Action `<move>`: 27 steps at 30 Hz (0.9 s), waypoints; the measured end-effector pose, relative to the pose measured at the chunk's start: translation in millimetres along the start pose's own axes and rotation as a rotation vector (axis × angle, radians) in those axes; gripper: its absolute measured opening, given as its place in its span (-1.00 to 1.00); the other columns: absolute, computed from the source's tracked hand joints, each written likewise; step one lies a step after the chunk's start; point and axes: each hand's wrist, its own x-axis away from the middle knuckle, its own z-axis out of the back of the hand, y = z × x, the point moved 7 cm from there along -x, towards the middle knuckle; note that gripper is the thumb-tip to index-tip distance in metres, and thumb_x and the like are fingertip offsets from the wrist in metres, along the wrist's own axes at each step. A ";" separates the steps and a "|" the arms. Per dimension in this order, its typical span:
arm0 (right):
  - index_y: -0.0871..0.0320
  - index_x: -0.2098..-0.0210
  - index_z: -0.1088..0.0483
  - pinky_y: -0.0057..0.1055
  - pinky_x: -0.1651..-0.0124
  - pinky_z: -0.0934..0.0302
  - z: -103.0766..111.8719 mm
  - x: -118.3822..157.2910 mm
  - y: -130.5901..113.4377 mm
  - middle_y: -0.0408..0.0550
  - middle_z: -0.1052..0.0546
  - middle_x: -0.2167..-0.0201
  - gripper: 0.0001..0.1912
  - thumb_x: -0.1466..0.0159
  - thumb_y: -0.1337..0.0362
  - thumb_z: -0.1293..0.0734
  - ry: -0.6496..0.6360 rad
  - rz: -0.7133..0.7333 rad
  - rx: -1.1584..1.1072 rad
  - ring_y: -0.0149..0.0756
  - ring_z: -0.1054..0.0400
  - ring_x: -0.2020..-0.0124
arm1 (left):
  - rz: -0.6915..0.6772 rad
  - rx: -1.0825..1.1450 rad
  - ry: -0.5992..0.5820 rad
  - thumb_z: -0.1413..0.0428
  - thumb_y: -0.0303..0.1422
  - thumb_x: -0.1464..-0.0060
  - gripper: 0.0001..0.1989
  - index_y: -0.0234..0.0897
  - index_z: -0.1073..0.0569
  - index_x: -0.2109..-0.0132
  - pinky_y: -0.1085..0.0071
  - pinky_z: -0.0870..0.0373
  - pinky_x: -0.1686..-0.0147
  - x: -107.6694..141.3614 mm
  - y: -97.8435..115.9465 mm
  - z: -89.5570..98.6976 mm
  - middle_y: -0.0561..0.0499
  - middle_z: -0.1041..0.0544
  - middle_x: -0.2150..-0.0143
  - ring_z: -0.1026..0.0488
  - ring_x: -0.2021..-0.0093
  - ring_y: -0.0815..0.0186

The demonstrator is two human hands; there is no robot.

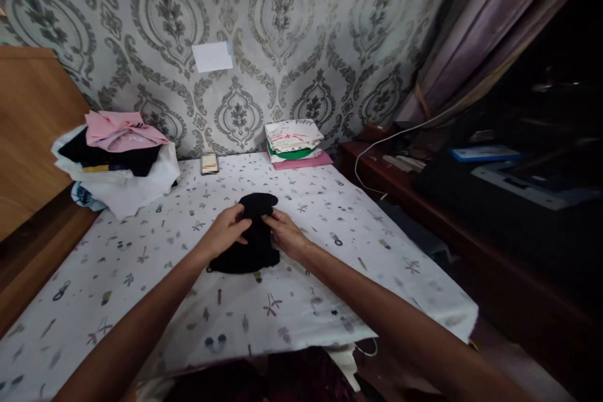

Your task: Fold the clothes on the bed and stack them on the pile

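A small black cloth [254, 254] lies partly bunched on the white patterned sheet [179, 301], in the middle of the view. My left hand [227, 227] grips its left side, with the thumb over the fabric. On the right side, my right hand [286, 232] pinches the cloth between thumb and fingers. The top of the cloth extends beyond both hands, and its wider lower part rests on the sheet.
Rumpled clothes [122, 157] are heaped at the left beside a wooden panel [32, 132]. Folded clothes [294, 141] stand near the wall, with a small card-like item [210, 163] to their left. A white cable [358, 166] hangs at the right.
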 end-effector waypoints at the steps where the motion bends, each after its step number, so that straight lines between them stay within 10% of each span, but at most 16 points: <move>1: 0.06 0.21 -0.47 -0.42 0.25 -0.32 5.5 -1.6 -5.0 -0.16 -0.59 0.34 -0.73 -0.09 0.17 -0.45 0.030 0.010 -0.004 -0.27 -0.45 0.29 | 0.038 0.108 0.000 -0.19 -0.30 0.11 -0.84 -0.21 -0.37 0.38 0.41 -0.43 0.51 0.5 -0.2 11.8 0.07 -0.38 0.44 -0.41 0.40 0.28; 8: 0.03 0.17 -0.41 -0.33 0.17 -0.38 70.4 -23.4 -62.1 -0.13 -0.59 0.21 -0.70 -0.08 0.33 -0.34 0.192 0.137 -0.061 -0.25 -0.48 0.20 | 0.278 0.269 0.478 -0.14 -0.29 0.09 -0.87 -0.24 -0.44 0.36 0.37 -0.50 0.46 29.3 -29.1 162.2 0.00 -0.51 0.41 -0.52 0.37 0.22; 12: -0.04 0.02 -0.34 -0.28 0.11 -0.39 110.8 -26.5 -46.6 -0.18 -0.53 0.26 -0.58 -0.12 0.34 -0.36 0.344 0.026 0.043 -0.31 -0.46 0.27 | 0.234 0.018 0.669 -0.20 -0.26 0.14 -0.78 -0.23 -0.40 0.31 0.39 -0.50 0.45 52.6 -59.2 205.0 0.02 -0.50 0.30 -0.51 0.29 0.23; 16: 0.03 0.04 -0.36 -0.25 0.02 -0.38 123.3 -20.2 -22.4 -0.12 -0.47 0.27 -0.63 -0.15 0.23 -0.39 0.395 0.083 0.209 -0.27 -0.44 0.20 | 0.035 -0.334 0.506 -0.11 -0.14 0.03 -0.74 -0.20 -0.42 0.26 0.36 -0.50 0.30 50.4 -66.1 184.5 -0.03 -0.51 0.22 -0.49 0.14 0.17; 23: 0.08 -0.09 -0.38 -0.19 0.02 -0.30 77.8 -9.2 -19.8 -0.02 -0.46 0.11 -0.53 -0.18 0.25 -0.39 0.226 0.273 1.071 -0.23 -0.36 0.20 | -0.225 -0.946 0.020 0.04 -0.21 -0.18 -0.63 -0.22 -0.46 -0.04 0.07 -0.33 -0.12 23.2 -63.8 104.8 -0.17 -0.47 -0.08 -0.39 -0.10 0.01; 27: 0.06 -0.09 -0.41 -0.22 0.08 -0.29 59.0 -2.5 -15.8 -0.03 -0.51 0.14 -0.59 -0.24 0.35 -0.32 0.137 0.287 1.279 -0.26 -0.35 0.26 | -0.240 -1.024 0.035 0.07 -0.33 -0.19 -0.56 -0.19 -0.37 -0.19 0.12 -0.35 -0.10 17.2 -69.5 107.7 -0.14 -0.42 -0.10 -0.37 -0.11 0.05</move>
